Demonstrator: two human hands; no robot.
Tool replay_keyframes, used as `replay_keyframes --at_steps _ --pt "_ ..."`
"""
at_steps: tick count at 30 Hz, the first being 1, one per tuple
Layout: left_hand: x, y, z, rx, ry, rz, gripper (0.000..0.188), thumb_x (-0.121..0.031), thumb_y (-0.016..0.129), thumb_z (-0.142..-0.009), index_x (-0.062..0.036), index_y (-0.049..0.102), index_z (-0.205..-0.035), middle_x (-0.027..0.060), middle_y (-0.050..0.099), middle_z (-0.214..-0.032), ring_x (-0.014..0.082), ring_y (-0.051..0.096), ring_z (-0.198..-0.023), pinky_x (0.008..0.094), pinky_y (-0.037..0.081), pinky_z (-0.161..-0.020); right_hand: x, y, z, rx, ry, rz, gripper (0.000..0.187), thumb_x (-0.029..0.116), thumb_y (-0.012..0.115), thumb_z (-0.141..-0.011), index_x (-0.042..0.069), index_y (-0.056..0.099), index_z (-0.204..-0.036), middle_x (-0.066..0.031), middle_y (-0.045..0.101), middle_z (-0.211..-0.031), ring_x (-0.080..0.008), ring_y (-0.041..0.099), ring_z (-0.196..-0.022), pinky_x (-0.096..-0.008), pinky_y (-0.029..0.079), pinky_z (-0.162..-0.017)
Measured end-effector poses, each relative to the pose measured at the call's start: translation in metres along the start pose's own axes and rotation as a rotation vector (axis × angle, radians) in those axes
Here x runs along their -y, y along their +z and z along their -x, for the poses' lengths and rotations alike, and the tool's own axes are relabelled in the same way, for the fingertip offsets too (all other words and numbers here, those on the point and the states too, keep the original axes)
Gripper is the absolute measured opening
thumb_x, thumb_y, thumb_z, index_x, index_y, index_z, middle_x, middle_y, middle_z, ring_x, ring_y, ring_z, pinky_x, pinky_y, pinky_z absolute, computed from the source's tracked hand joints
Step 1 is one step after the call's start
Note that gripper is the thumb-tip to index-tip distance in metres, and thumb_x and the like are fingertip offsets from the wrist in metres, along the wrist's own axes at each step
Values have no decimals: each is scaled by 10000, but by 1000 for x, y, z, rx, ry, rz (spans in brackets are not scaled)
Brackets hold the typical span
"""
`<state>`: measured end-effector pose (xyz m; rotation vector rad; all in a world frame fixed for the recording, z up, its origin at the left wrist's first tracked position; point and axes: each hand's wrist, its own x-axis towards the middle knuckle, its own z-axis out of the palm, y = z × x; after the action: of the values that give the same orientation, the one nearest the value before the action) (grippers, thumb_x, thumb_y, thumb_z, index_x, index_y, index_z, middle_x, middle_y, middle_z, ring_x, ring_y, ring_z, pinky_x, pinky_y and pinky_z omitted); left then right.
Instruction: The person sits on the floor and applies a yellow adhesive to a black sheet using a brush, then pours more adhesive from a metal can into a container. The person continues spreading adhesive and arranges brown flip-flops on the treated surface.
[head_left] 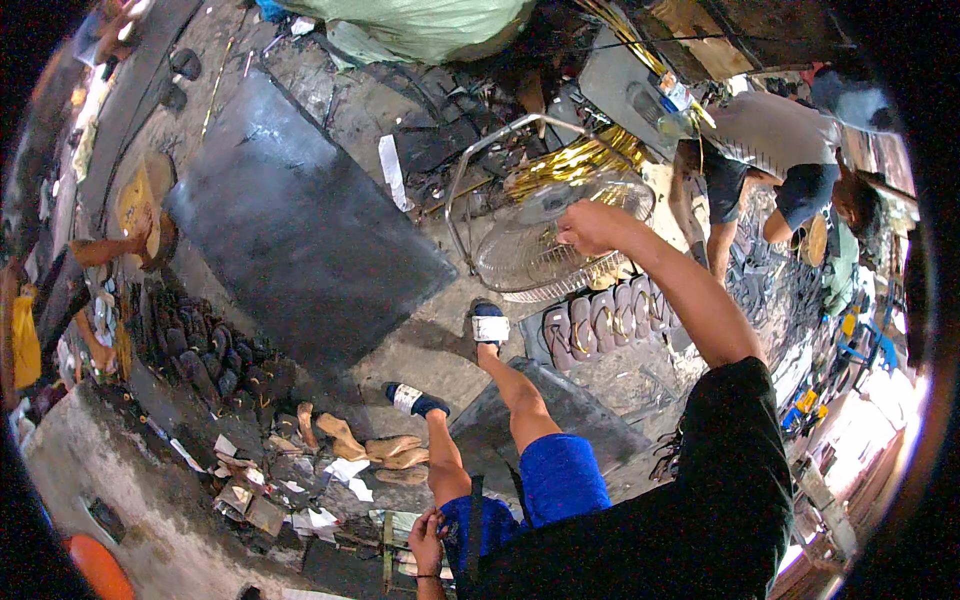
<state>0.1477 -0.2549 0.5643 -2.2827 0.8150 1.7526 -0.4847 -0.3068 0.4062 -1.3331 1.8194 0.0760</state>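
My right arm stretches forward, and my right hand (590,228) is closed in front of the round wire cage of a metal fan (540,245). Whether its fingers touch the cage or pinch something small cannot be seen. Low in the view, my left hand (427,542) hangs beside my blue shorts (565,483) with its fingers curled; what they hold, if anything, is hidden. My feet, in dark slides with white straps (490,329), stand between a large dark sheet (310,220) and a smaller dark mat (545,415). A row of brown thong sandals (605,322) lies below the fan.
A bent metal tube frame (458,200) rises beside the fan, near gold strips (575,165). Tan foot-shaped forms (375,447) and dark footwear pieces (200,345) lie at left. One person (765,135) bends over at right; another person's arm (105,250) reaches in from the left.
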Motion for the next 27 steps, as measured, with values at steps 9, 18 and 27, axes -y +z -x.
replay_keyframes --at_steps 9,18,27 --pt "-21 0 -3 1 40 -106 289 -197 568 -960 13 594 -1157 93 647 -1071 154 619 -931 280 529 -750 -49 59 -32 -121 92 -56 220 301 684 -790 82 694 -773 -171 664 -777 -385 653 -780 -492 504 -710" --pt "-14 2 -17 54 99 -160 266 -195 553 -970 10 613 -1128 77 649 -1046 145 616 -948 262 505 -767 -59 74 -53 -200 102 132 247 332 641 -846 96 661 -916 -141 653 -821 -343 628 -839 -513 446 -770" --pt "-7 0 -14 46 70 -78 285 -206 547 -973 -1 583 -1168 84 631 -1107 157 611 -983 283 523 -784 -54 75 -48 -4 240 91 367 436 547 -888 112 661 -1017 -141 672 -1045 -358 627 -1011 -558 458 -871"
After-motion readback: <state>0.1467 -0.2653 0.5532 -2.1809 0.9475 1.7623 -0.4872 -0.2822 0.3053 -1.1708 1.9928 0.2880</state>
